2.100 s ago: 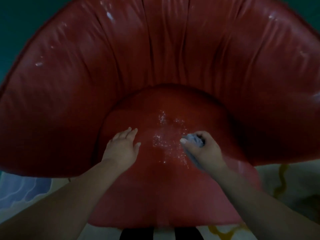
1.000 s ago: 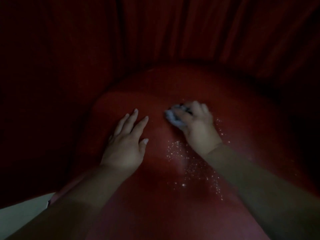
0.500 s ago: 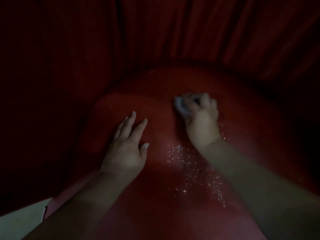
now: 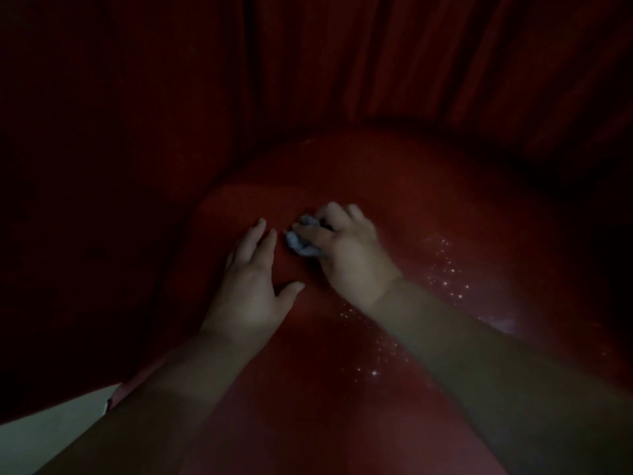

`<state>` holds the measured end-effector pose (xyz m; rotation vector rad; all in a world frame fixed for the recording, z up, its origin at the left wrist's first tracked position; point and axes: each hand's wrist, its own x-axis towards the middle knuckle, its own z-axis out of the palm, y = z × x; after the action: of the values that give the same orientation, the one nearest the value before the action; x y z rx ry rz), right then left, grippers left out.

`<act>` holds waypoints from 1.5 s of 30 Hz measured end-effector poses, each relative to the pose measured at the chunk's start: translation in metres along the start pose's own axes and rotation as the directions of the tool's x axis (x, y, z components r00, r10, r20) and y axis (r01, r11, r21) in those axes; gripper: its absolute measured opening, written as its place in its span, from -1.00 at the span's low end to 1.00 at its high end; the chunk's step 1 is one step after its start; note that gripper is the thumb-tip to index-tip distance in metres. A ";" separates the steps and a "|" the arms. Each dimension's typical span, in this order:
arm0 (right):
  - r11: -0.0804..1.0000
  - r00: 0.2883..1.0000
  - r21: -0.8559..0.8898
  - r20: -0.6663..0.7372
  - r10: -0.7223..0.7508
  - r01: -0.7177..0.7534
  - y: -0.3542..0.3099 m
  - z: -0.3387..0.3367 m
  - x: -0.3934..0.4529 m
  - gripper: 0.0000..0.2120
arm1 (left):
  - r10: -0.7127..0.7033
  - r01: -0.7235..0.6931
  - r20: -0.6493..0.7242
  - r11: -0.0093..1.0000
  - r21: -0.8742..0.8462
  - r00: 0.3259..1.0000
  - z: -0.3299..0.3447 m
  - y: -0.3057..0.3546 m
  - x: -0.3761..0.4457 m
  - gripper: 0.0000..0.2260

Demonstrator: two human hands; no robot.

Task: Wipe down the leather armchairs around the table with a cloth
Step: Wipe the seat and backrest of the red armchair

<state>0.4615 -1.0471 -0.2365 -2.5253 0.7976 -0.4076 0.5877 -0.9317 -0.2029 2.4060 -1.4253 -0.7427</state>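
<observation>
- Right hand [image 4: 346, 255] bunched tight around a small grey cloth [image 4: 301, 240], pressing it onto the seat [image 4: 428, 200] of the red armchair [image 4: 308, 80]; only a pale wad pokes out past the knuckles.
- Left hand [image 4: 250, 289] flat on the seat just beside the cloth, fingers spread and gripping nothing, probably there for balance.
- Cloth looks soft, light and floppy, so balling it in the fist beats pinching a corner; a loose edge would likely just drag and fold.
- Leather looks smooth and a bit slick, cushion probably gives under pressure, so firm, even strokes seem best.
- Sparkly specks [image 4: 442, 269] scattered right of the wrist, wet drops or crumbs, can't tell in this gloom.
- Pleated back of the chair very dark; folds likely need the cloth pushed in with fingertips.
</observation>
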 end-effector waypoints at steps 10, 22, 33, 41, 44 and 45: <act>0.943 0.932 0.085 -0.145 0.331 -0.322 0.000 -0.004 -0.010 -0.60 | -0.020 0.019 0.039 1.000 0.022 0.999 -0.007 0.005 -0.002 -0.24; 0.830 0.792 0.017 -0.287 0.539 -0.558 0.078 -0.048 -0.050 -0.60 | -0.033 0.026 0.091 0.997 0.072 0.995 -0.003 0.024 -0.002 -0.28; 0.854 0.829 -0.077 -0.298 0.473 -0.515 0.071 -0.049 -0.089 -0.59 | 0.043 -0.067 0.181 0.989 0.133 0.982 0.000 0.025 -0.013 -0.29; 0.919 0.913 -0.061 -0.156 0.376 -0.389 0.033 -0.031 -0.096 -0.51 | 0.041 -0.066 0.162 0.986 0.156 0.986 0.006 0.024 -0.019 -0.28; 0.855 0.853 -0.153 -0.274 0.445 -0.496 0.058 -0.053 -0.113 -0.54 | 0.050 -0.074 0.157 0.986 0.152 0.986 0.009 0.026 -0.021 -0.30; 0.807 0.795 -0.138 -0.329 0.510 -0.575 0.063 -0.057 -0.119 -0.57 | 0.056 -0.080 0.157 0.985 0.150 0.986 0.010 0.025 -0.022 -0.30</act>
<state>0.3159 -1.0405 -0.2366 -2.3058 1.7217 -0.4912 0.5552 -0.9243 -0.1934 2.4454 -1.6751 -0.8434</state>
